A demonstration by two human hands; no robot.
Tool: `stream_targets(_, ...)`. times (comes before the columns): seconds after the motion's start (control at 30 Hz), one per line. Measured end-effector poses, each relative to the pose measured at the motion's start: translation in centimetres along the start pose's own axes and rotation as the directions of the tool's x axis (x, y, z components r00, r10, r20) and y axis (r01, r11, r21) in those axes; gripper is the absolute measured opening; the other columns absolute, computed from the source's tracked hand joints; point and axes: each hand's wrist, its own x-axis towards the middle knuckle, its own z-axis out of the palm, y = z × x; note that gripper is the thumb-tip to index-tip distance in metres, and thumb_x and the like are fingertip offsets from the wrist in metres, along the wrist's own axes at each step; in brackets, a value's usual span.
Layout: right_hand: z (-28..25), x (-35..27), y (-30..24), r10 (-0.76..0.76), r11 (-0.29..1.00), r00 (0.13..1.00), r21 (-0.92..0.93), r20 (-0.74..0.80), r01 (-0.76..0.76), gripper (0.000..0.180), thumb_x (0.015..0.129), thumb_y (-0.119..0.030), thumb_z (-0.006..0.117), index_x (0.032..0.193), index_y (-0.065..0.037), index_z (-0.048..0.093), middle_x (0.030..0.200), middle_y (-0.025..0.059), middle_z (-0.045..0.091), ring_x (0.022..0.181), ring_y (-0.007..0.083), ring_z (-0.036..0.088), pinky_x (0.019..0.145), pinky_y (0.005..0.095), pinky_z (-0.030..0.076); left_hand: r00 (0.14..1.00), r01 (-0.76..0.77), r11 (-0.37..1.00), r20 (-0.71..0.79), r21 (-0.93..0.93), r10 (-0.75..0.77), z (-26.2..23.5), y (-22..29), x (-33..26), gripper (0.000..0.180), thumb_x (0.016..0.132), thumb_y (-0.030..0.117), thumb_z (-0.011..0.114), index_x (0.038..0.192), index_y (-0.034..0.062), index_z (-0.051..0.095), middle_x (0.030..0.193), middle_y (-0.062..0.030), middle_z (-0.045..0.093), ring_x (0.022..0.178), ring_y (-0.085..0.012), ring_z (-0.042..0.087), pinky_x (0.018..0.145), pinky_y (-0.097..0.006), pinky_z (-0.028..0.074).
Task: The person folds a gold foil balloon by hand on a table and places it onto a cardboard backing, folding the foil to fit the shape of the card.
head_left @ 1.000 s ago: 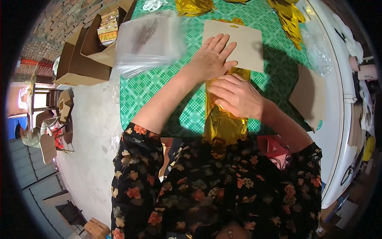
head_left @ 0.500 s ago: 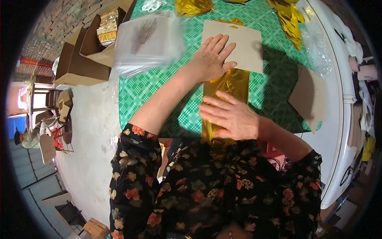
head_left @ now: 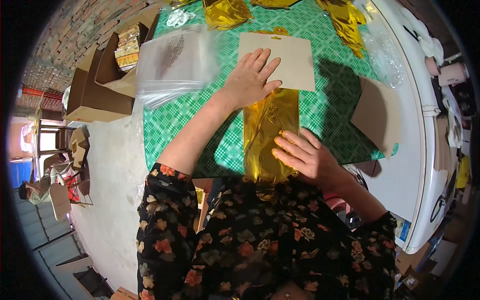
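Note:
A beige card (head_left: 295,62) with a hang slot at its top lies on a flat gold foil piece (head_left: 255,145), whose scalloped top edge peeks out beyond the card. My left hand (head_left: 254,80) rests flat across the card's lower left, fingers stretched out and pointing away from me. Over the right side of the foil's near part, my right hand (head_left: 305,155) is raised a little, fingers apart and holding nothing. The foil runs down toward me past the table edge and meets my floral top.
Clear plastic bags (head_left: 175,62) are stacked at the left beside open cardboard boxes (head_left: 100,92). More crumpled gold foil (head_left: 227,14) lies at the far side. Another beige card (head_left: 377,117) sits at the table's right corner, near clear plastic wrap (head_left: 385,57) and a white appliance (head_left: 425,150).
My right hand has lifted off the foil and shifted right and toward me, uncovering creased gold foil. My left hand stays on the card. The whole view has shifted slightly.

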Motion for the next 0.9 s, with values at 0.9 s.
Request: stream_targets(0.9,-2.7,0.7,-2.3,0.149,0.968,0.987,0.214,-0.064,-0.133,0.037,0.094,-0.015,0.073,0.13,-0.006,0.075,0.138,0.0081,0.072,0.139,0.0316,0.061,0.118,0.0493,0.047,0.98,-0.1,0.975,-0.186,-0.196,0.063,-2.5,-0.8,-2.2,0.047,0.104,0.035,0.065,0.147,0.0178,0.063,0.158,-0.0147,0.054,0.145,-0.0356,0.049,0.117,-0.051,0.039)
